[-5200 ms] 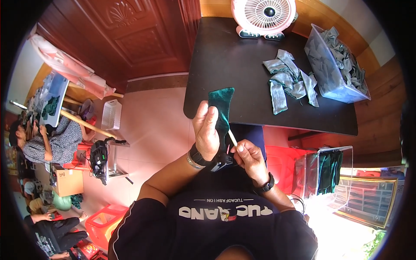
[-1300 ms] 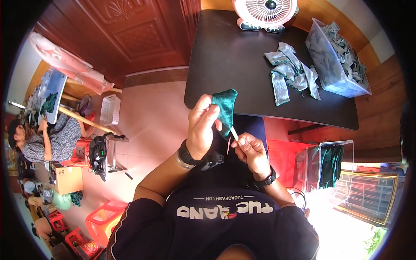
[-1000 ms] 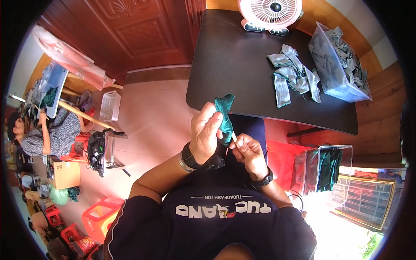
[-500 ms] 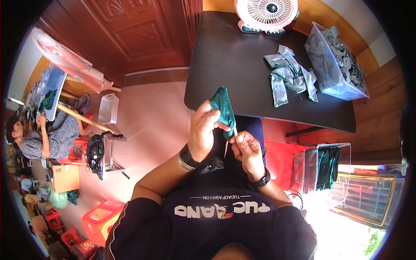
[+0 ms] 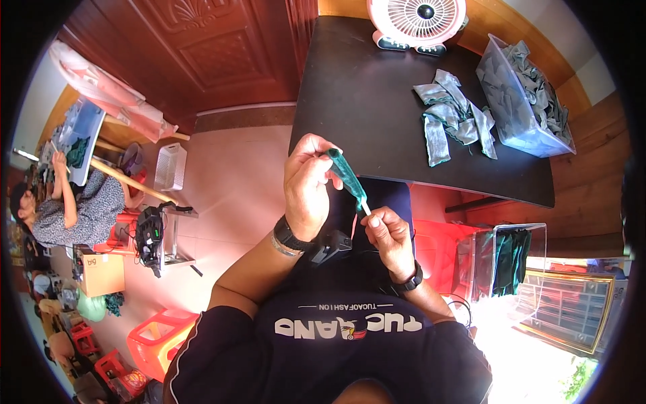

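A dark green velvet fabric piece (image 5: 347, 178), now narrow and tube-like, slants in front of my chest. My left hand (image 5: 308, 185) pinches its upper end between thumb and fingers. Lower down, my right hand (image 5: 389, 239) grips a thin pale stick (image 5: 365, 208) between thumb and forefinger. The stick's far end meets the lower end of the fabric; how deep it goes inside is hidden. Beyond my hands, on the black table (image 5: 356, 87), lies a loose pile of fabric strips (image 5: 452, 118), pale grey with green edges.
A pink fan (image 5: 417, 20) stands at the table's back edge. To its right is a clear tub (image 5: 515, 108) heaped with grey-green strips. A transparent bin (image 5: 518, 262) with dark green pieces is at my right. Leftward are a red stool (image 5: 158, 340) and a seated person (image 5: 74, 209).
The fabric has gone from a wide, spread shape to a narrow tube on the stick. My left hand has shifted slightly left and up. The person at left has raised their hands.
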Tool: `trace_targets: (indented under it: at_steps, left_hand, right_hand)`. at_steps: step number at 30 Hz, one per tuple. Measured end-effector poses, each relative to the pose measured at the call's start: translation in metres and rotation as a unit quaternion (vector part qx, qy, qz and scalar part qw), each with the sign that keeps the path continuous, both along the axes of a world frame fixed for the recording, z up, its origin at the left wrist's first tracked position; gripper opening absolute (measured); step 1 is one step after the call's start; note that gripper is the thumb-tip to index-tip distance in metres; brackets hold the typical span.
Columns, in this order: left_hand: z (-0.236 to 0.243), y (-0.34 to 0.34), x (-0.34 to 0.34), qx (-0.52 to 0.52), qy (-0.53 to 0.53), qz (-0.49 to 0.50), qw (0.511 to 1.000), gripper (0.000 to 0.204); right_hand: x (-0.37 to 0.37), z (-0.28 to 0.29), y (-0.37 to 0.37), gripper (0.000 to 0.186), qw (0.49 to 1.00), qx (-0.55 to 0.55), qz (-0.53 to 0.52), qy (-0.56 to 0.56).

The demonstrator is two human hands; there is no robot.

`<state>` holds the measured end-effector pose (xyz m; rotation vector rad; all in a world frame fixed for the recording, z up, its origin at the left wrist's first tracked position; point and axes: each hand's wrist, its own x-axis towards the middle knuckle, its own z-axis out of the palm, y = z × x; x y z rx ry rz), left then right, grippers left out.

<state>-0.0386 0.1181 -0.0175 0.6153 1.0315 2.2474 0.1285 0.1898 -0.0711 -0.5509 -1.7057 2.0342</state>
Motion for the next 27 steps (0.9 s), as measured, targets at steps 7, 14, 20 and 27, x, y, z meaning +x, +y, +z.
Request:
trace_targets:
  at_steps: [7,14,20,27]
  left_hand:
    - [0.002,0.000,0.001,-0.011,0.022,0.001,1.000,0.014]
    - [-0.007,0.002,0.006,0.046,0.003,0.002,0.999,0.009]
    - [0.007,0.001,0.005,-0.018,0.026,0.032,0.999,0.014]
    - [0.005,-0.002,-0.002,-0.069,0.111,0.013,0.991,0.016]
  right_hand:
    - [-0.001,-0.004,0.000,0.022,1.000,0.018,0.010,0.018]
    - [-0.003,0.009,0.000,0.031,0.952,-0.261,0.160,-0.015]
    - [-0.003,0.002,0.002,0.028,0.991,-0.107,0.083,0.022]
    - [-0.001,0.005,-0.004,0.017,1.000,-0.003,-0.008,-0.013]
